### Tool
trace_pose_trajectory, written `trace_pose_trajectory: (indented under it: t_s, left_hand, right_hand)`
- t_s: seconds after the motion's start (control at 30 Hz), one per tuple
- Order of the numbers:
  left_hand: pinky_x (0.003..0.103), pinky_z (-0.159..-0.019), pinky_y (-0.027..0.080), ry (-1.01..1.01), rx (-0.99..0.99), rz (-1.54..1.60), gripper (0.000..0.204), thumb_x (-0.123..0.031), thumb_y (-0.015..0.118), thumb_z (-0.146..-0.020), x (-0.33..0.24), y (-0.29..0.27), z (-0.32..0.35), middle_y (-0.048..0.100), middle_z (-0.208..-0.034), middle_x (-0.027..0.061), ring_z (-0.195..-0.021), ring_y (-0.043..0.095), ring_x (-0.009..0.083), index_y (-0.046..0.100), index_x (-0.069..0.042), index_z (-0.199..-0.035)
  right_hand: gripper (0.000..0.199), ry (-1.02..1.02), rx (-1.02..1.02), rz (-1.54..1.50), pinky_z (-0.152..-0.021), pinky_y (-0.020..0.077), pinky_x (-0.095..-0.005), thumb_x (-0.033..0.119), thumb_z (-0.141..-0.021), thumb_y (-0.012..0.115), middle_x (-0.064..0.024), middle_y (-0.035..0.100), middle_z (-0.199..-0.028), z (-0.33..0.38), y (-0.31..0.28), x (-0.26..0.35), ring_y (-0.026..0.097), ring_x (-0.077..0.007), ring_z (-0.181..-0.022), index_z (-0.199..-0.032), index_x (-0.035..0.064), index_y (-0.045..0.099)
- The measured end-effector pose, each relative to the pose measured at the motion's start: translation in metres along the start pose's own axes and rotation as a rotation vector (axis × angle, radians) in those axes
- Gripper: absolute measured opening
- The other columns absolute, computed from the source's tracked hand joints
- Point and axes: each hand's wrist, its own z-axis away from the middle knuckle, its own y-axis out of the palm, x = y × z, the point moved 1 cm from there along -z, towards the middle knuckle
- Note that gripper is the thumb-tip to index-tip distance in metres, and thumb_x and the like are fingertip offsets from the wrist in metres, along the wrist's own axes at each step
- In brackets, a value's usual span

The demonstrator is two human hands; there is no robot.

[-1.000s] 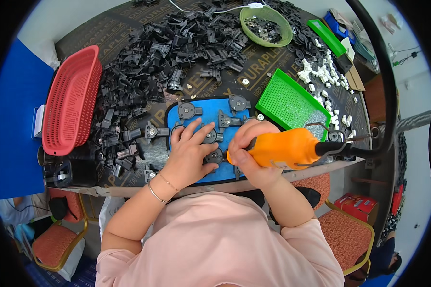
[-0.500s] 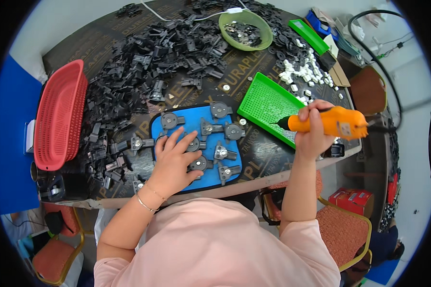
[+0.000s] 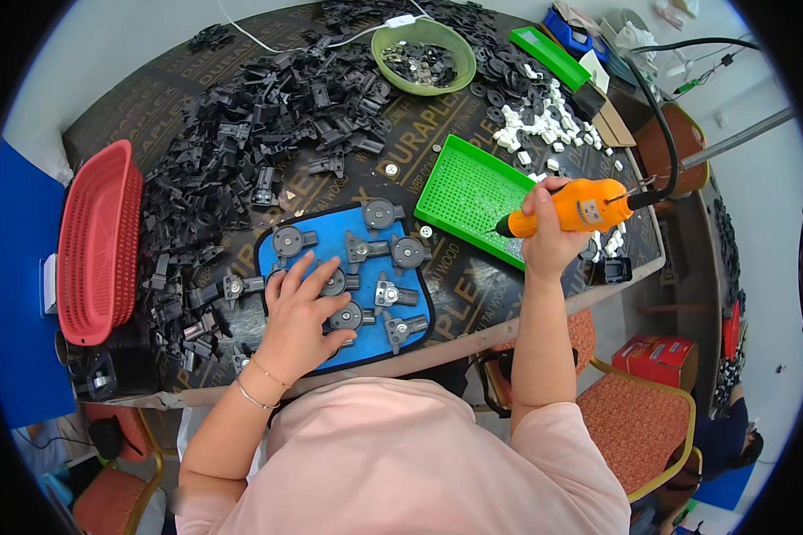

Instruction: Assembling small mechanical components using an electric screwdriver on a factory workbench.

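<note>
My right hand (image 3: 551, 234) is wrapped round an orange electric screwdriver (image 3: 589, 207) with a black nose and a black cable. Its tip hangs over the green perforated tray (image 3: 455, 160). On the blue mat (image 3: 357, 343) lie several small black plastic assemblies (image 3: 379, 214), some with round discs and others with metal centres. Fingers spread, my left hand (image 3: 302, 323) rests over the mat's left part, touching the assemblies beneath it and partly hiding them.
Loose black parts (image 3: 241, 143) are heaped across the far left. A red basket (image 3: 103, 241) stands at the left edge. Beyond sits a light green bowl (image 3: 428, 87) of small metal pieces. White pieces (image 3: 553, 125) lie near another green tray (image 3: 549, 55). A chair (image 3: 629, 419) is at right.
The whole view has shifted, so the table's things appear a little further left. My right hand still holds the screwdriver near the green tray. My left hand remains spread over the assemblies.
</note>
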Motion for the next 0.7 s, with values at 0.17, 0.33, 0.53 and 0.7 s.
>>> trace_pose_trajectory:
  t_s: [0.17,0.33,0.53,0.7]
  left_hand:
    - [0.049,-0.106,0.02,0.005,-0.001,-0.001,0.046,-0.021,0.085,-0.052,0.0,0.0,-0.001,0.047,-0.136,0.0082,-0.133,0.031,0.0324,0.072,-0.012,-0.095]
    - [0.049,-0.106,0.021,0.004,-0.004,0.012,0.046,-0.02,0.085,-0.052,0.0,-0.001,0.0,0.047,-0.136,0.0083,-0.133,0.031,0.0326,0.071,-0.012,-0.095]
    - [0.051,-0.104,0.022,0.006,0.003,0.036,0.042,-0.02,0.083,-0.056,0.003,-0.001,0.001,0.047,-0.136,0.0086,-0.133,0.031,0.032,0.071,-0.012,-0.096]
    - [0.05,-0.104,0.023,0.021,-0.015,0.04,0.042,-0.021,0.083,-0.056,0.005,0.002,0.002,0.047,-0.136,0.0086,-0.132,0.032,0.0319,0.072,-0.012,-0.095]
  right_hand:
    - [0.019,-0.005,-0.005,0.02,-0.058,0.0467,-0.0266,-0.006,-0.081,0.061,-0.0094,0.056,-0.083,-0.001,-0.002,-0.001,0.056,-0.0156,-0.063,-0.096,0.0005,0.052]
    - [0.019,-0.009,0.008,0.001,-0.058,0.0465,-0.0269,-0.006,-0.081,0.06,-0.0092,0.056,-0.083,0.0,0.001,-0.003,0.055,-0.0157,-0.062,-0.096,0.0009,0.052]
    - [0.018,-0.001,0.004,0.031,-0.058,0.045,-0.028,-0.006,-0.082,0.058,-0.0091,0.055,-0.086,-0.001,-0.001,0.003,0.053,-0.0161,-0.063,-0.096,0.0019,0.051]
    - [0.012,0.013,0.122,-0.195,-0.057,0.0435,-0.0312,0.0,-0.084,0.055,-0.0089,0.052,-0.088,0.012,0.024,0.043,0.051,-0.0159,-0.061,-0.095,0.0042,0.05]
